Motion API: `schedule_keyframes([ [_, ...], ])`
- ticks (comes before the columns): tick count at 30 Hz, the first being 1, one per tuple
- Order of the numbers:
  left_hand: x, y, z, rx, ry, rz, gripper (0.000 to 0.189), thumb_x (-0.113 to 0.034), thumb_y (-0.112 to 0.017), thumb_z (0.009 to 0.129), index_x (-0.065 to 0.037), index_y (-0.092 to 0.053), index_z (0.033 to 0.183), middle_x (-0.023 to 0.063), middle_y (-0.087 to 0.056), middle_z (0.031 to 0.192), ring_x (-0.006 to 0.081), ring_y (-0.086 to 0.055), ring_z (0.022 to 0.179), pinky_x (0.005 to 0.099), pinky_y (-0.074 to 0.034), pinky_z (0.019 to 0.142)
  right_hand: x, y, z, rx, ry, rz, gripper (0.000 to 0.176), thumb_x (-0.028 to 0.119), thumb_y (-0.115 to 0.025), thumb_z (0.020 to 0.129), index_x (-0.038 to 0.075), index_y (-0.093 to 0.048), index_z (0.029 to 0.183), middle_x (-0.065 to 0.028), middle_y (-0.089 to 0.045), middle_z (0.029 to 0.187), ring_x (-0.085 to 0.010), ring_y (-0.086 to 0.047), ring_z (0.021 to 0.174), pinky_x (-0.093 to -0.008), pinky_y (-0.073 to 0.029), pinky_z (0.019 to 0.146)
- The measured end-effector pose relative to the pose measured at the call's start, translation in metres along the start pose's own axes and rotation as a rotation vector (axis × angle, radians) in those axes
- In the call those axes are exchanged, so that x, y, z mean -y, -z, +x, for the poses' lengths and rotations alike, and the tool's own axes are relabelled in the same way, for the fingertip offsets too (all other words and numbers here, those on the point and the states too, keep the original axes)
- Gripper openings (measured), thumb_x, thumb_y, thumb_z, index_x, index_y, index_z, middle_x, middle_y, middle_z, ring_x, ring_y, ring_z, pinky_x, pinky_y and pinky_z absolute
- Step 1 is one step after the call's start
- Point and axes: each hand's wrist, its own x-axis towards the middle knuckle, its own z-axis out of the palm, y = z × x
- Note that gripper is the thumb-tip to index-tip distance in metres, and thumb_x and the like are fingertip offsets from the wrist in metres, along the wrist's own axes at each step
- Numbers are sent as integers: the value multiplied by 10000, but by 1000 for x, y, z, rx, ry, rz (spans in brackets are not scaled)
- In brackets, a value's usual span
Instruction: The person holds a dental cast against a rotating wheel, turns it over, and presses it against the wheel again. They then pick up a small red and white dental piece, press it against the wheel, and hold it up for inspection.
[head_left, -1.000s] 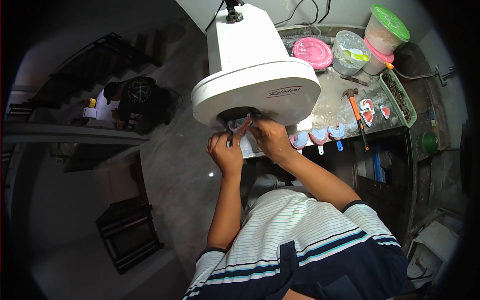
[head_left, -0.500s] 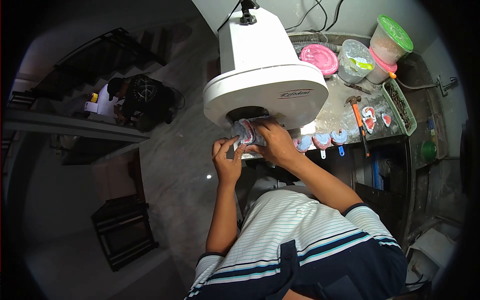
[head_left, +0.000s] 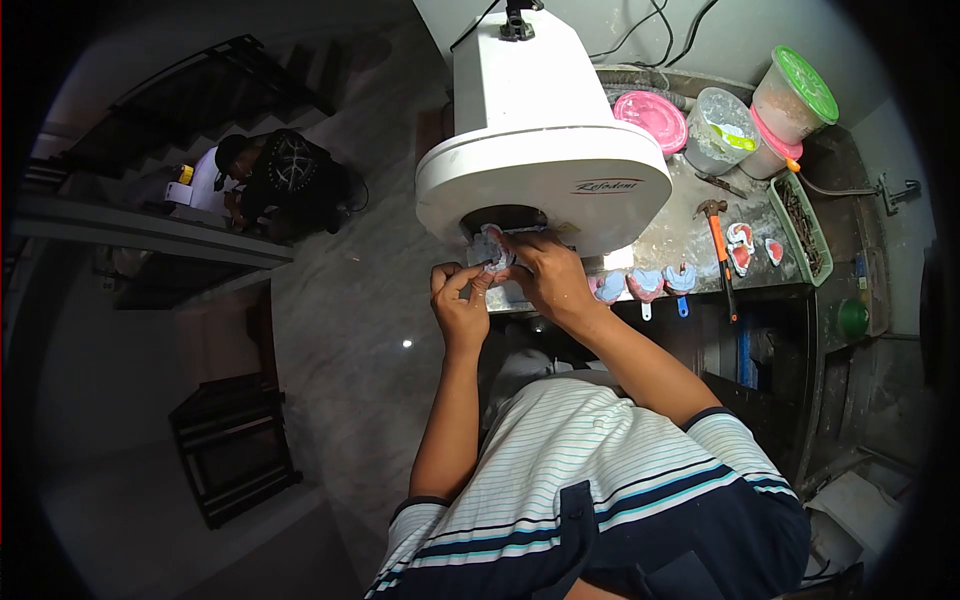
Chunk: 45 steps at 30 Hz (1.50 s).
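Note:
A dental cast (head_left: 491, 250), grey-white plaster with pink-red along its arch, is held between both hands at the dark opening (head_left: 505, 216) of a white trimming machine (head_left: 545, 165). My left hand (head_left: 462, 302) pinches its near left edge with thumb and fingertips. From the other side, my right hand (head_left: 548, 277) grips it, fingers curled over and toward the opening. Part of the cast is covered by my fingers. Just right of my right hand, several impression trays with plaster and pink material (head_left: 646, 283) line the counter's front edge.
A hammer (head_left: 716, 245) with an orange handle lies on the counter (head_left: 685, 215), beside red-and-white mould pieces (head_left: 740, 248) and a green tray of thin pieces (head_left: 803, 228). Plastic tubs (head_left: 722, 130) stand behind. At far left, another person (head_left: 285, 180) bends over a lit surface.
The cast has turned in my hands, so less of its red arch shows. Both hands remain close to the machine opening; the whole view has shifted slightly.

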Motion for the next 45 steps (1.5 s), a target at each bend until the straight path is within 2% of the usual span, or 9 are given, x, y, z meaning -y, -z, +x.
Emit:
schedule_keyframes([
  [8, -1, -2, 0, -27, 21, 1, 189, -168, -839, 860, -13, -785, 954, 82, -570, 885, 237, -573, 842, 363, -486, 765, 2, -3, -1, -24, 0, -55, 597, 259, -823, 790, 100, -683, 1348, -124, -732, 1071, -335, -671, 961, -424, -550, 824],
  [12, 1, -1, -1, -12, 46, 8, 191, -162, -812, 901, 6, -777, 985, 82, -593, 930, 221, -591, 871, 338, -487, 805, 5, -3, 0, -11, -13, -80, 617, 267, -823, 792, 100, -672, 1366, -114, -731, 1077, -322, -671, 970, -416, -550, 836],
  [20, -7, 10, -7, 4, 88, -57, 179, -126, -722, 955, -25, -773, 1095, 116, -623, 949, 259, -613, 919, 363, -504, 832, 8, -2, -14, -35, 35, -126, 413, 294, -859, 765, 58, -706, 1066, -96, -698, 954, -309, -652, 859, -440, -520, 739],
  [24, 2, 2, -8, -21, 83, -158, 200, -112, -712, 941, -35, -772, 1115, 132, -636, 978, 282, -621, 944, 369, -499, 854, 8, -4, -11, -18, 24, -122, 355, 271, -877, 765, 58, -696, 986, -104, -688, 892, -328, -649, 818, -445, -510, 722],
  [29, 4, -7, -14, -103, 7, -175, 204, -150, -719, 947, -56, -773, 1121, 135, -620, 949, 302, -607, 888, 394, -492, 806, 0, -6, -14, -33, 107, -182, 466, 170, -938, 704, 39, -714, 1091, -115, -718, 983, -317, -682, 884, -416, -539, 785],
  [32, 4, -9, -14, -116, 23, -168, 232, -176, -702, 967, -55, -776, 1151, 135, -636, 960, 281, -624, 924, 374, -510, 833, 4, -7, -11, 23, 46, -173, 466, 140, -943, 697, 25, -708, 1082, -121, -719, 994, -326, -685, 898, -409, -541, 784],
  [35, 10, -15, -14, -157, -7, -158, 237, -166, -699, 966, -51, -776, 1159, 134, -633, 966, 277, -621, 915, 378, -506, 821, 4, -6, -8, 23, 55, -237, 477, 161, -952, 698, 26, -705, 1082, -115, -715, 975, -302, -676, 846, -385, -538, 743],
  [38, 10, -9, -15, -83, -9, -177, 280, -196, -705, 965, -58, -768, 1201, 135, -637, 958, 275, -614, 893, 378, -493, 807, 13, -5, -5, 9, 41, -219, 478, 177, -959, 712, 13, -696, 1076, -87, -671, 892, -204, -550, 690, -325, -498, 667],
  [45, 22, 21, -28, -72, 33, -279, 366, -286, -703, 983, -56, -739, 1266, 139, -651, 927, 268, -617, 903, 376, -485, 849, -1, -12, -10, -43, 57, -206, 402, 166, -946, 752, 23, -701, 1037, -33, -666, 867, -151, -525, 692, -301, -487, 664],
])
